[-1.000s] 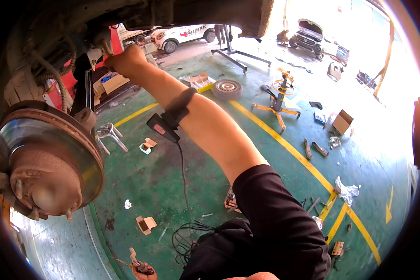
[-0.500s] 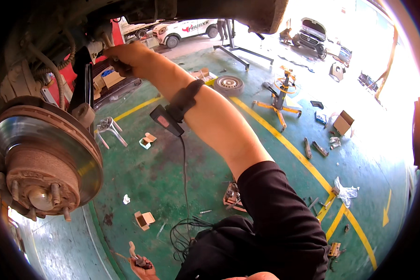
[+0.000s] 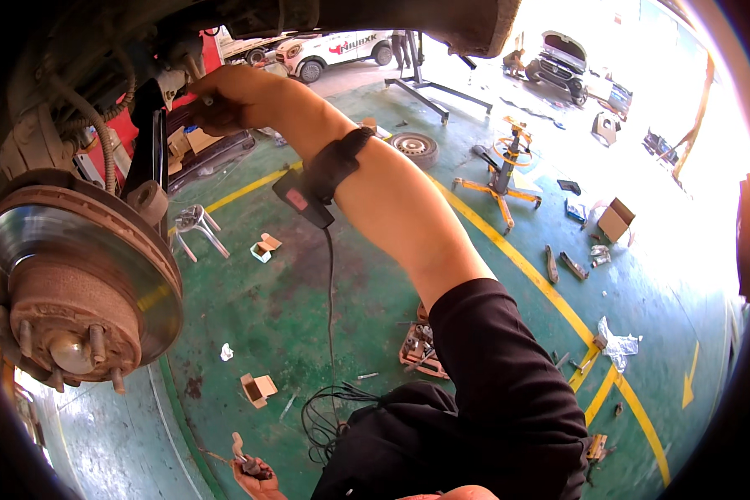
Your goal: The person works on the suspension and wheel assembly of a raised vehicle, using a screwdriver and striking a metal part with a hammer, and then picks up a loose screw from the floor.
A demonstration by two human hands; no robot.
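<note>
My right hand (image 3: 222, 102) reaches up to the left under the car body, its fingers curled beside a pale fitting (image 3: 175, 86) and a short hose (image 3: 193, 67). A small shiny spot shows at the fingers, but what they hold is hidden. A black strap with a small box (image 3: 304, 200) is wrapped round the right forearm, a cable hanging from it. Low in the picture, my left hand (image 3: 258, 480) is closed round a small dark metal piece with a curved, light-coloured end (image 3: 238, 443). The rusty brake disc and hub (image 3: 79, 292) sit below and left of my right hand.
A stool (image 3: 198, 223), small opened boxes (image 3: 259, 389) and a socket case (image 3: 417, 350) are on the green floor. Coiled black cable (image 3: 321, 417) lies by my leg. Farther off stand a wheel (image 3: 414, 147) and a yellow-legged jack (image 3: 504, 175).
My right hand has turned slightly beside the fitting, and the forearm with its strapped box has shifted a little to the right. The left hand keeps its hold on the metal piece.
</note>
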